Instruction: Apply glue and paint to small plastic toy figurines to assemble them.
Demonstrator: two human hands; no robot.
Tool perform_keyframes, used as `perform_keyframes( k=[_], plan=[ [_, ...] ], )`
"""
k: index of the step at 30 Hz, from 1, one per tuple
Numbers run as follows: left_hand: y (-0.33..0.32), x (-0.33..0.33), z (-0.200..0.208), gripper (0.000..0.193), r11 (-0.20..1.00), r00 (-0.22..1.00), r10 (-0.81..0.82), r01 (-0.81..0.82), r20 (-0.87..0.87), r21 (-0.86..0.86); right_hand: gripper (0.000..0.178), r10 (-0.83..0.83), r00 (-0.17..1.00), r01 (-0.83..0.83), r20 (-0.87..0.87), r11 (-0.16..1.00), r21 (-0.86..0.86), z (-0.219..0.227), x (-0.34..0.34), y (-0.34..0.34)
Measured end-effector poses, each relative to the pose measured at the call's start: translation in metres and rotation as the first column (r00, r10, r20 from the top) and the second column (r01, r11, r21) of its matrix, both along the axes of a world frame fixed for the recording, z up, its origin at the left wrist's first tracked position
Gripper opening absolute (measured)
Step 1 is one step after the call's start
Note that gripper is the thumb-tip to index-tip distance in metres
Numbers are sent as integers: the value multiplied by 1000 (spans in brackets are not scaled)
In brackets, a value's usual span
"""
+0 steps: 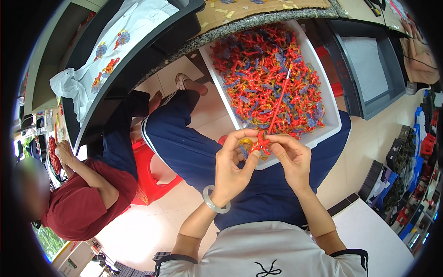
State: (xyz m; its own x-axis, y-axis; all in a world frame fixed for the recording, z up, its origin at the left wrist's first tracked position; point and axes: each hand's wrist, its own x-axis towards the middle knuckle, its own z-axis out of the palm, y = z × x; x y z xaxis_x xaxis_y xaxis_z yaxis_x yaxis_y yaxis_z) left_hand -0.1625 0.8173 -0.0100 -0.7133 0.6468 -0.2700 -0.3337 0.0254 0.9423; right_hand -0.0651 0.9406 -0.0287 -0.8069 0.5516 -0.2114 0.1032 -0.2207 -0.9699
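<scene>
Left fingers: left hand has thumb and forefinger clamped on the red figurine, a translucent yellow loop beside them.
Right fingers: right hand pinches the figurine's other side, thumb and forefinger together on it.
Figurine: between both hands, above the near edge of the white tub.
Handling: best kept on fingertips, I judge; one side steadied while the other turns, pressure light on thin limbs.
Brush: thin red-handled brush, pale tip toward the tub's far edge, lower end at the right fingertips; gripped or resting, cannot tell.
Tub: on the lap, heaped with red, yellow and blue figurines; far edge under the granite-edged counter.
In the way: brush shaft crosses the heap; wrist bangle may knock the rim.
Right: grey tray, white-lined.
Left: black tray, plastic sheet, more figurines; co-worker in maroon beyond.
</scene>
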Motion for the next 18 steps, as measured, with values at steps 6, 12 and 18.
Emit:
perform_keyframes(
  k=[6, 12, 18],
  plan=[
    [2, 4, -6, 36, 1000, 1000, 24, -24, 6, 0, 18, -22, 1000, 23, 13, 1000, -14, -3, -3, -1],
    [6, 8, -9, 39, 999, 998, 39, -40, -47, -27, 19, -60, 998, 58, -2, 975, -215, 3, -10, -2],
    [12, 19, -12, 49, 993, 985, 107, -114, -135, -44, 22, -6, 1000, -1, -16, 928, -374, -5, -6, -9]
  ],
)
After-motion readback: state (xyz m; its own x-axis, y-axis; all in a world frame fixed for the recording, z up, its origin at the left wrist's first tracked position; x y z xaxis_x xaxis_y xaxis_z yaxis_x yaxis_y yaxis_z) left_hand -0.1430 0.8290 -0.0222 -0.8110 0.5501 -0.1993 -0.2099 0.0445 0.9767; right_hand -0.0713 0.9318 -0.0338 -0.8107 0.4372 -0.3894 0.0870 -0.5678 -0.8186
